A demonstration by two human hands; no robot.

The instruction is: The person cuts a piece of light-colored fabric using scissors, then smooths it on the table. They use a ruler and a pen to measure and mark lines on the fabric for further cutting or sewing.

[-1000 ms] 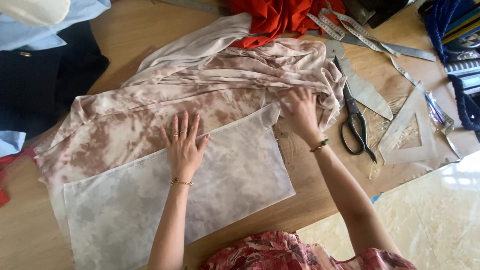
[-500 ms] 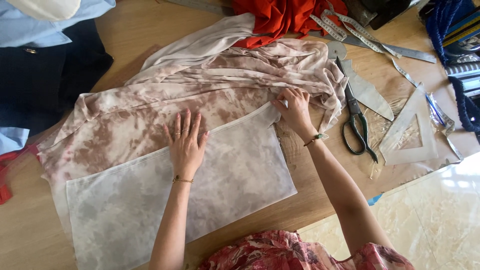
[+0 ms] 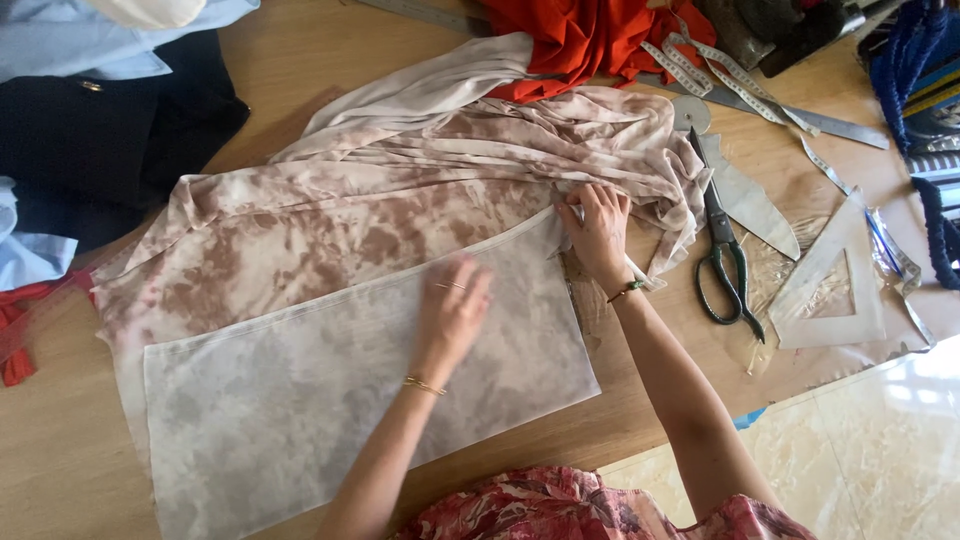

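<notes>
Left hand point(image 3: 452, 312) flat on sheer panel point(image 3: 300, 400), long axis left-right.

table point(image 3: 300, 90): pale wood, matt, fine grain
mottled cloth point(image 3: 400, 190): thin, soft, matt, creased in folds
sheer panel point(image 3: 300, 400): white, see-through fabric, smooth and flat
orange cloth point(image 3: 580, 40): matt, crumpled
scissors point(image 3: 725, 250): dull grey metal blades, dark green coated handles
ruler point(image 3: 820, 120): grey metal, faint sheen
set square point(image 3: 830, 290): clear plastic, cloudy
tape measure point(image 3: 700, 62): pale flexible band
floor point(image 3: 880, 440): glossy tile, marbled cream
</notes>
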